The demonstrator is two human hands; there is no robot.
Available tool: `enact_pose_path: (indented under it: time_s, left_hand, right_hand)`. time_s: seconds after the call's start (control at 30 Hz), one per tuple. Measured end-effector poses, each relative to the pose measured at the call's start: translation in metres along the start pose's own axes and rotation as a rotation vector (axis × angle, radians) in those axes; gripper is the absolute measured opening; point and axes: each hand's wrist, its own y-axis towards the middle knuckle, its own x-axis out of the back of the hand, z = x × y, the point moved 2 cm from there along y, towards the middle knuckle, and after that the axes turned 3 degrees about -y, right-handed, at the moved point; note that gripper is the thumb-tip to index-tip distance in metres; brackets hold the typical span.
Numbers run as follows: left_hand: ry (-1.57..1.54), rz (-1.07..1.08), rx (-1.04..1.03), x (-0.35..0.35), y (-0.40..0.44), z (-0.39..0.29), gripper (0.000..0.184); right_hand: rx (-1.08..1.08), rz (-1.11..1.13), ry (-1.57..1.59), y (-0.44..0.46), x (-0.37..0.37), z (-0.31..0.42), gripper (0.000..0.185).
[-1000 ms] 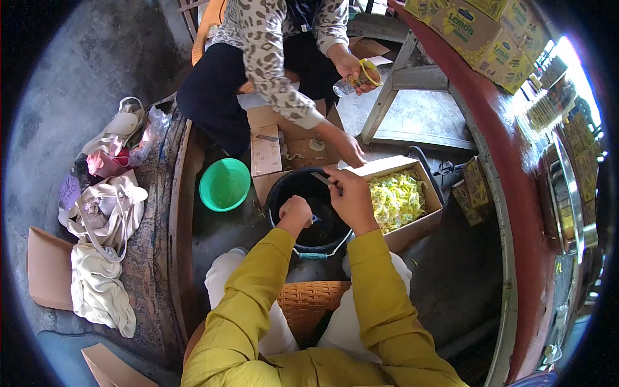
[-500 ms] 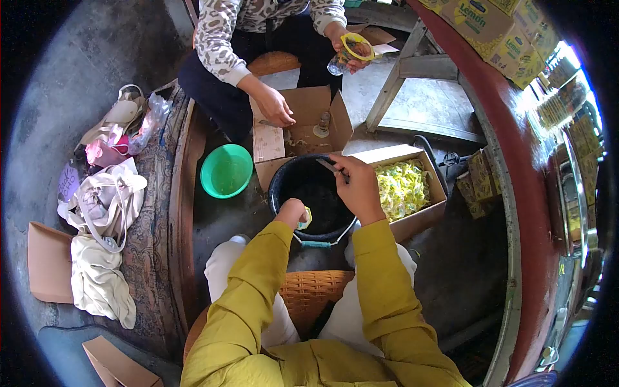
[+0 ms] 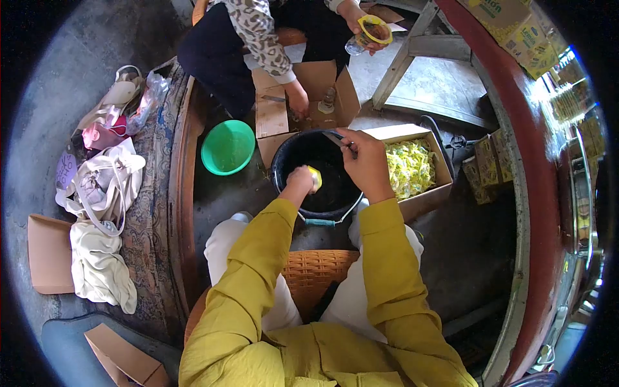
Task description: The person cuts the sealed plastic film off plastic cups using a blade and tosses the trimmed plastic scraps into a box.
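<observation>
Over the black bucket [image 3: 284, 143], my left hand [image 3: 299, 180] is closed around a small yellow-and-white packet [image 3: 315, 179], mostly hidden by the fingers. My right hand [image 3: 366, 162] grips a knife [image 3: 334, 138] at the bucket's far right rim, its grey blade pointing up and left. To the right of that hand stands a cardboard box [image 3: 422, 201] full of yellow-and-clear wrappers [image 3: 410, 171]. The inside of the bucket is dark, so its contents cannot be made out.
A green basin [image 3: 227, 147] stands left of the bucket. Across from me, a person in a patterned sleeve [image 3: 261, 39] reaches into an open carton [image 3: 272, 116] and holds a yellow-rimmed container [image 3: 374, 31]. Bags [image 3: 106, 187] lie at left; a wooden frame [image 3: 412, 51] stands at right.
My left hand with the packet has moved up and slightly right, further over the bucket. My right hand keeps the knife near the rim. The other person's hand has lowered into the carton.
</observation>
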Motion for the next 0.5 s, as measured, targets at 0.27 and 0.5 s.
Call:
enact_pose_path:
  time_s: [0.27,0.5]
  left_hand:
    - [0.282,0.219,-0.074,0.009,-0.023,-0.009,0.045]
    - [0.253,0.28,-0.104,0.001,-0.001,0.003,0.047]
  right_hand:
    - [0.001,0.009,0.001,-0.001,0.002,-0.002,0.036]
    - [-0.058,0.039,0.056,0.001,0.004,0.004,0.033]
